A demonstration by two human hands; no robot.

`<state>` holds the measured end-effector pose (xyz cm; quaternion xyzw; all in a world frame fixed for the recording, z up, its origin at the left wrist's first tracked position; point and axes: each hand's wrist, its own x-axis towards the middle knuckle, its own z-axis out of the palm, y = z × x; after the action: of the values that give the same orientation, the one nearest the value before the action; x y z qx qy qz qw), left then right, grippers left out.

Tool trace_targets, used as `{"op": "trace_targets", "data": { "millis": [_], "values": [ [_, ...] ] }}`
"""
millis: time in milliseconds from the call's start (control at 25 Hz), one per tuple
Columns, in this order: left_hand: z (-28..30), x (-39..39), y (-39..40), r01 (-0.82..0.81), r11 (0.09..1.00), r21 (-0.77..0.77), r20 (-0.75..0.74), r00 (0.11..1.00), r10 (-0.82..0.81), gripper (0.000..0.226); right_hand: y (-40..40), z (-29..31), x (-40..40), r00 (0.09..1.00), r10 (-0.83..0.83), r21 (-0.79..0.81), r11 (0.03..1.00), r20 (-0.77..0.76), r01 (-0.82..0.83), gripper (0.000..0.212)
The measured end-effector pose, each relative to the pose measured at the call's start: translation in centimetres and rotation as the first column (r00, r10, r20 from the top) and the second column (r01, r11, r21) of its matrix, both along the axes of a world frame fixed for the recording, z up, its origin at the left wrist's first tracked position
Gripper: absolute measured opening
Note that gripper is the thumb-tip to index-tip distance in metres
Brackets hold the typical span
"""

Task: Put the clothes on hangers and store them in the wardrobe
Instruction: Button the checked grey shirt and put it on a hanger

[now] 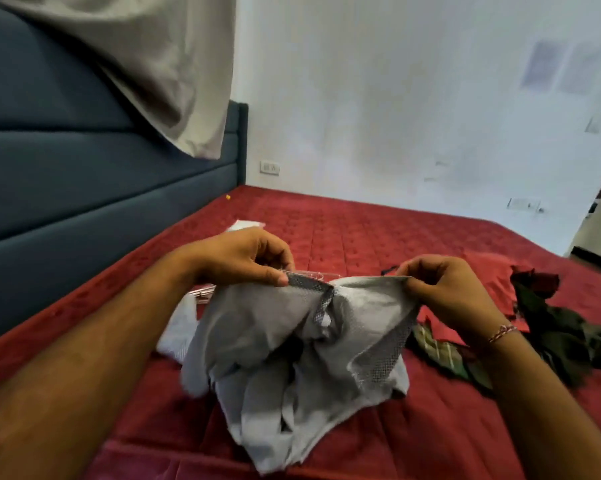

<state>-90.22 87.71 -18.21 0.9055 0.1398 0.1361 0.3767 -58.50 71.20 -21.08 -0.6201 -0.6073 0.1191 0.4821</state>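
Over quilted red bed [378,237], left hand [243,258] and right hand [444,289] pinch soft grey mesh-trimmed garment [275,341] in each grip

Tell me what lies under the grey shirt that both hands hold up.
Under the grey mesh-trimmed shirt shows the red quilted bedspread, and a white cloth sticks out at its left edge. What lies directly beneath its hanging folds is covered.

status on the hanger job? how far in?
Nothing visibly finished; no wardrobe in view. In hand: left hand and right hand pinch the grey garment's collar over the red mattress. Left: dark green and plaid clothes still heaped at right.
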Motion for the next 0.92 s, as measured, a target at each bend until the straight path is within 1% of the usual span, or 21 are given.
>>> {"op": "trace_targets", "data": {
  "millis": [80, 120, 160, 200, 240, 280, 320, 360, 400, 440, 480, 520, 560, 600, 640, 680, 720, 760, 800, 840, 920],
  "values": [
    [2.6, 0.7, 2.9, 0.049, 0.997, -0.061, -0.177, 0.982, -0.059, 0.013, 2.5, 2.6, 2.3, 0.981, -0.044, -0.178, 0.981, 0.188, 0.078, 0.029],
    [3.6, 1.7, 4.2, -0.006, 0.999, 0.034, -0.206, 0.978, 0.013, 0.011, 4.1, 3.8, 3.3, 0.962, -0.058, -0.254, 0.959, 0.267, 0.128, 0.026],
    [4.3, 3.3, 5.4, -0.159, 0.960, 0.229, -0.129, 0.973, 0.192, 0.013, 5.9, 4.8, 4.0, 0.930, -0.122, -0.236, 0.948, 0.348, 0.212, 0.021],
    [4.8, 5.0, 6.3, -0.402, 0.810, 0.427, 0.094, 0.910, 0.403, 0.018, 7.5, 5.9, 4.6, 0.870, -0.257, -0.103, 0.939, 0.421, 0.327, 0.014],
    [5.1, 6.6, 6.3, -0.631, 0.609, 0.480, 0.374, 0.775, 0.509, 0.021, 8.7, 6.7, 4.9, 0.797, -0.434, 0.115, 0.897, 0.421, 0.427, 0.010],
    [5.1, 7.8, 5.7, -0.768, 0.485, 0.418, 0.588, 0.636, 0.500, 0.022, 9.3, 7.1, 4.9, 0.742, -0.562, 0.315, 0.825, 0.364, 0.470, 0.009],
    [4.5, 8.7, 5.0, -0.817, 0.456, 0.353, 0.704, 0.552, 0.447, 0.022, 9.4, 7.0, 4.8, 0.705, -0.627, 0.481, 0.755, 0.331, 0.446, 0.011],
    [3.2, 9.1, 4.0, -0.816, 0.478, 0.326, 0.743, 0.534, 0.403, 0.021, 9.1, 6.3, 4.5, 0.685, -0.639, 0.599, 0.715, 0.350, 0.361, 0.013],
    [1.3, 9.0, 3.1, -0.798, 0.511, 0.319, 0.741, 0.546, 0.391, 0.020, 8.4, 4.9, 4.3, 0.677, -0.605, 0.637, 0.727, 0.419, 0.255, 0.013],
    [-1.3, 8.4, 1.8, -0.777, 0.548, 0.309, 0.724, 0.566, 0.394, 0.018, 7.4, 2.9, 4.2, 0.665, -0.531, 0.610, 0.780, 0.525, 0.141, 0.013],
    [-4.5, 7.6, 0.2, -0.755, 0.590, 0.286, 0.693, 0.588, 0.417, 0.016, 6.0, 0.0, 4.3, 0.644, -0.415, 0.520, 0.853, 0.643, 0.030, 0.013],
    [-8.0, 6.6, -1.9, -0.736, 0.627, 0.254, 0.648, 0.611, 0.454, 0.014, 4.2, -3.3, 4.4, 0.608, -0.261, 0.362, 0.931, 0.750, -0.046, 0.013],
    [-11.5, 5.4, -4.2, -0.725, 0.654, 0.216, 0.600, 0.627, 0.497, 0.013, 2.2, -6.8, 4.4, 0.566, -0.082, 0.156, 0.984, 0.820, -0.083, 0.010],
    [-14.8, 4.3, -6.6, -0.724, 0.668, 0.171, 0.557, 0.631, 0.541, 0.013, 0.2, -10.0, 4.4, 0.529, 0.090, -0.066, 0.996, 0.844, -0.063, 0.003],
    [-17.7, 3.3, -8.7, -0.735, 0.665, 0.129, 0.515, 0.623, 0.588, 0.012, -1.7, -12.6, 4.5, 0.513, 0.230, -0.261, 0.965, 0.827, -0.011, 0.015],
    [-20.1, 2.4, -10.5, -0.750, 0.654, 0.094, 0.472, 0.612, 0.634, 0.012, -3.5, -14.4, 4.4, 0.522, 0.323, -0.406, 0.912, 0.789, 0.049, 0.030],
    [-21.8, 1.7, -11.9, -0.765, 0.640, 0.070, 0.432, 0.602, 0.672, 0.017, -4.8, -15.7, 4.6, 0.563, 0.356, -0.474, 0.877, 0.746, 0.074, 0.040],
    [-22.8, 1.3, -12.9, -0.781, 0.620, 0.067, 0.393, 0.592, 0.703, 0.024, -5.7, -15.8, 4.6, 0.616, 0.346, -0.492, 0.867, 0.708, 0.078, 0.041],
    [-23.5, 1.1, -13.7, -0.798, 0.597, 0.083, 0.356, 0.583, 0.730, 0.030, -6.3, -15.7, 4.6, 0.660, 0.326, -0.481, 0.874, 0.677, 0.061, 0.037],
    [-23.7, 1.0, -14.2, -0.809, 0.578, 0.105, 0.320, 0.578, 0.751, 0.032, -6.7, -15.3, 4.3, 0.682, 0.295, -0.450, 0.891, 0.669, 0.057, 0.033],
    [-23.7, 0.7, -14.6, -0.807, 0.577, 0.122, 0.266, 0.587, 0.765, 0.026, -6.8, -14.9, 2.5, 0.694, 0.216, -0.344, 0.938, 0.687, 0.049, 0.037]
  ]
}}
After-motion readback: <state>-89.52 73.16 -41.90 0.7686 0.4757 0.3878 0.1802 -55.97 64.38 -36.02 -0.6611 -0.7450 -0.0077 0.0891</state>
